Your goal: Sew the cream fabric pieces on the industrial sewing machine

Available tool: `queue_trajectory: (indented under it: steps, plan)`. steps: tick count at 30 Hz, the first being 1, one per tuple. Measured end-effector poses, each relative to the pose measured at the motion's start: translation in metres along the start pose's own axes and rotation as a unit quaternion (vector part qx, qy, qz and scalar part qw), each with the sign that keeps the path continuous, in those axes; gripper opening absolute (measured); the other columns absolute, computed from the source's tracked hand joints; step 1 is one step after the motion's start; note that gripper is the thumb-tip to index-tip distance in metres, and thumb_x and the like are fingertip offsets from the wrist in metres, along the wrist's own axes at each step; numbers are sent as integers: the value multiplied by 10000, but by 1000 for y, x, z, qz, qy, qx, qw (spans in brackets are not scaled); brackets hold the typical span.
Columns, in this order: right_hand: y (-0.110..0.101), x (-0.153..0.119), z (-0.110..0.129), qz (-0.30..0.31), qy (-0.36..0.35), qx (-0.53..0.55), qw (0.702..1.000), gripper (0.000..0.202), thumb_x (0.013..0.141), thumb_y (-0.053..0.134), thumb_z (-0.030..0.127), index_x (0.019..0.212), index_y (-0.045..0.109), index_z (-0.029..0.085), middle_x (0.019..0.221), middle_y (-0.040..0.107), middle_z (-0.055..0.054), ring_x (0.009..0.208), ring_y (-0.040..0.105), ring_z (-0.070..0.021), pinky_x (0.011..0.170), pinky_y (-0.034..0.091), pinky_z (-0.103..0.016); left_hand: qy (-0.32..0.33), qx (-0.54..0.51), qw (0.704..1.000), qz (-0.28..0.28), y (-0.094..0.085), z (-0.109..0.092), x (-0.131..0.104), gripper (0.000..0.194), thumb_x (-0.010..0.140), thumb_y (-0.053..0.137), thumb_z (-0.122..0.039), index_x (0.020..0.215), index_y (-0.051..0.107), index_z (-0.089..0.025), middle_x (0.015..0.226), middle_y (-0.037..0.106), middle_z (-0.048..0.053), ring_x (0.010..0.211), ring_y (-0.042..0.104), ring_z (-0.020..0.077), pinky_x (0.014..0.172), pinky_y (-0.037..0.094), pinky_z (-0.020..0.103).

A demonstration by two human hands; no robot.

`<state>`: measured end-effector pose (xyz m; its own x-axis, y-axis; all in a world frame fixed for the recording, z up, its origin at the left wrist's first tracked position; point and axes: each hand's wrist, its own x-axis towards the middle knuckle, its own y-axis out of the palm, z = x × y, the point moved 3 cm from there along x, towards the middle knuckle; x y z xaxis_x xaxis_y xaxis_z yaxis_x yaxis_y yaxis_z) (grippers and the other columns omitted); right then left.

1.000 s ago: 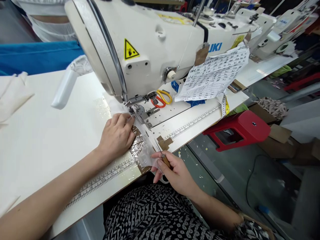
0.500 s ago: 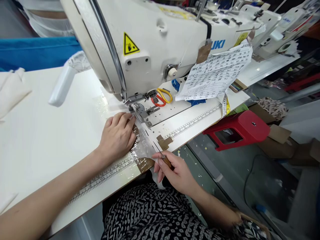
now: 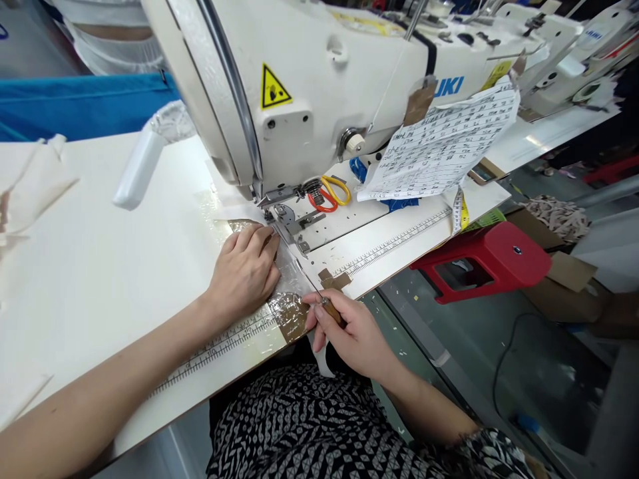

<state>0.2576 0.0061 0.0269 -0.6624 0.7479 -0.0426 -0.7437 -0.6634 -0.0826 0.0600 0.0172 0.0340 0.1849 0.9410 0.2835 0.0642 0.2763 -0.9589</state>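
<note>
My left hand (image 3: 247, 267) lies palm down beside the presser foot (image 3: 269, 216) of a white sewing machine (image 3: 299, 80). Its slightly bent fingers rest on thin white fabric (image 3: 292, 266) that leads to the foot. In my right hand (image 3: 344, 332) is an awl (image 3: 331, 309) with a wooden handle, its thin metal shaft aimed up along the fabric toward the foot. A strip of white fabric (image 3: 323, 362) hangs over the table edge below the right fingers. Shiny clear tape over brown patches (image 3: 292, 319) covers the table between both hands.
Scissors with red and yellow handles (image 3: 329, 194) lie behind the needle area. A handwritten sheet (image 3: 444, 143) hangs from the machine. Printed rulers (image 3: 224, 346) run along the table's front. Pale cloth (image 3: 34, 183) sits at left; a red stool (image 3: 499, 256) stands at right.
The whole view has shifted slightly, so the scene sits farther right. More of the shiny tape shows between my hands, and a brown patch now shows above my left fingers. The awl stays held.
</note>
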Motion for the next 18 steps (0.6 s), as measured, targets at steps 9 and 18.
queue_trajectory:
  steps: [9, 18]
  plan:
    - [-9, -13, 47, 98, -150, -106, 978, 264, 1036, 471, 195, 1264, 605, 195, 974, 714, -50, 688, 648, -137, 645, 527, -243, 13, 1, 1000, -1, 5, 14, 8, 415, 948, 332, -206, 1212, 613, -53, 1235, 581, 199, 1071, 541, 306, 878, 530, 432]
    - [22, 1, 75, 198, -222, -56, 953, 312, 1056, 377, 285, 1263, 567, 151, 1048, 722, -85, 797, 666, -160, 720, 549, -260, -18, -11, 1000, -19, 7, 36, 28, 354, 1001, 342, -271, 944, 669, -148, 939, 669, 146, 821, 600, 254, 668, 535, 384]
